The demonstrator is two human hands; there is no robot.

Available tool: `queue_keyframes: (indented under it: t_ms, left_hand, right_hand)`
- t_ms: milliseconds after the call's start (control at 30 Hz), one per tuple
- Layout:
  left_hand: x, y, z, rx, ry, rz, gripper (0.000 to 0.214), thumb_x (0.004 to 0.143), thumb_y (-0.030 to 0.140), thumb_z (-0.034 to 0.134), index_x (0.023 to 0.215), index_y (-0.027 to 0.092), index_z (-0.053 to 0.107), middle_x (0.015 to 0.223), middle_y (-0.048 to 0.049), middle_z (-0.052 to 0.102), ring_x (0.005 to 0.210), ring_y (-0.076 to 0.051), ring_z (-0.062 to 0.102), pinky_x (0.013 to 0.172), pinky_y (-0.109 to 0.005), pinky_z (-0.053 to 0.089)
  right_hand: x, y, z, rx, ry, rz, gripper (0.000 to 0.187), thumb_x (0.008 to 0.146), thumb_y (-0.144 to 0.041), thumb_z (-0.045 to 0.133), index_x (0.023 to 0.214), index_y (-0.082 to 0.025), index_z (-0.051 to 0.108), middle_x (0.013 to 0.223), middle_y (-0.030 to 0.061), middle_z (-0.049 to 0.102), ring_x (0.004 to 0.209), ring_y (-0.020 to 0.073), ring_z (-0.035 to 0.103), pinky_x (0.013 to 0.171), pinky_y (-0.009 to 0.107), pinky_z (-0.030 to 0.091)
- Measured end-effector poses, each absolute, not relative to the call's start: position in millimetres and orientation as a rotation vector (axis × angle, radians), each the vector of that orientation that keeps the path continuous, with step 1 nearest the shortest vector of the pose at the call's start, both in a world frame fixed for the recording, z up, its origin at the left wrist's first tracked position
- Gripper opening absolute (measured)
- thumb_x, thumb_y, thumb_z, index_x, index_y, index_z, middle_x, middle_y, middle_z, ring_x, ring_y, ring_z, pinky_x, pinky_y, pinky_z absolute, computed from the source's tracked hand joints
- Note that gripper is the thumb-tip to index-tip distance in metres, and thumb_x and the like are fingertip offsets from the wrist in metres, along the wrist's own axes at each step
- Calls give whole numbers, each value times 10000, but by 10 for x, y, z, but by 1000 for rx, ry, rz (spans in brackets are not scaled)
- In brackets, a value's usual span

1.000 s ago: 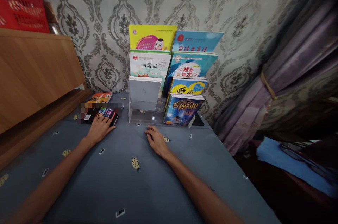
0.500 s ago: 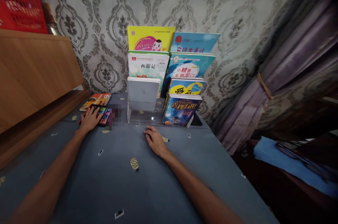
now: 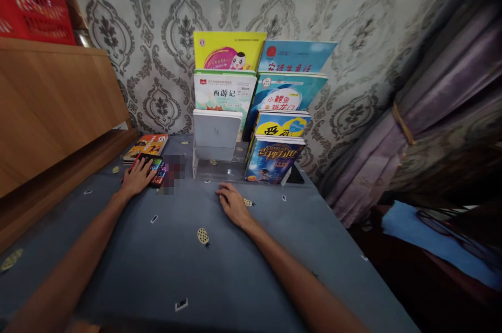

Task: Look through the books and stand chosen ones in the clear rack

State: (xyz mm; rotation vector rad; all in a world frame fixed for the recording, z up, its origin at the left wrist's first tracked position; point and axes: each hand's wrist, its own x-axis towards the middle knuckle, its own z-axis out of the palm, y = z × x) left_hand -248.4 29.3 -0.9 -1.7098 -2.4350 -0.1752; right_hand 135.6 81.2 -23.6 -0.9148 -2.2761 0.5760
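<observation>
My left hand [image 3: 138, 175] lies with fingers spread over a dark book with a colourful cover [image 3: 158, 170]. Just behind it lies a small stack of books with an orange cover on top [image 3: 147, 146]. My right hand [image 3: 232, 203] hovers over or rests on the table, fingers loosely bent and apart, holding nothing. Beyond it stands a clear tiered book stand [image 3: 219, 171]. Its left column carries a grey-white book [image 3: 217, 134], a white book [image 3: 225, 87] and a yellow one [image 3: 229, 43]. In the right column are a dark blue book [image 3: 274, 160] and several others behind.
A blue cloth [image 3: 219, 280] with pineapple prints covers the table. Left of it stands a wooden cabinet [image 3: 58, 108] with a red basket [image 3: 35, 3] on top. A tied purple curtain [image 3: 376, 176] hangs at the right, near a light blue cloth [image 3: 435, 241] with glasses.
The view has shifted slightly, so the scene sits a little further right. Both hands keep nearly the same places, the left still on the dark book.
</observation>
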Motion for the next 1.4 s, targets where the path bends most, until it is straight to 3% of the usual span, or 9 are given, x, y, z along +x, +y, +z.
queue_keyframes:
  t_ms: [267, 467, 667, 1100, 1400]
  left_hand:
    - [-2377, 84, -19, -1887, -2455, -88, 576, 985, 468, 247, 1511, 269, 373, 1603, -95, 302, 1481, -294, 278, 1105, -607, 299]
    - [-2327, -24, -10, -1976, -2384, -79, 574, 980, 460, 266, 1511, 270, 374, 1597, -85, 320, 1479, -278, 286, 1109, -562, 310]
    - [-2259, -151, -3, -2057, -2302, -133, 552, 981, 484, 295, 1494, 308, 401, 1585, -48, 355, 1474, -253, 303, 1135, -506, 300]
    - [-1769, -311, 39, -2493, -2074, -408, 439, 985, 458, 342, 1299, 337, 624, 1476, -24, 525, 1393, -244, 433, 1170, -545, 240]
    - [-1507, -265, 85, -2578, -2020, -484, 394, 972, 413, 386, 1233, 322, 668, 1439, -21, 564, 1355, -235, 479, 1179, -536, 226]
  right_hand:
    - [1351, 812, -242, -918, -2287, 552, 301, 887, -99, 514, 1089, -173, 725, 1306, 137, 603, 1228, 242, 569, 1065, 407, 437]
    - [1354, 778, -207, -909, -2300, 558, 307, 891, -99, 495, 1093, -135, 723, 1312, 180, 596, 1237, 267, 562, 1072, 425, 430]
    - [1346, 787, -214, -920, -2313, 547, 316, 887, -92, 506, 1105, -172, 721, 1316, 138, 596, 1223, 238, 569, 1070, 409, 430]
    - [1347, 782, -227, -897, -2310, 544, 311, 892, -109, 508, 1114, -179, 715, 1313, 134, 586, 1218, 241, 560, 1065, 413, 436]
    - [1340, 734, -159, -928, -2338, 529, 305, 903, -110, 507, 1122, -150, 714, 1324, 155, 584, 1230, 251, 553, 1079, 409, 426]
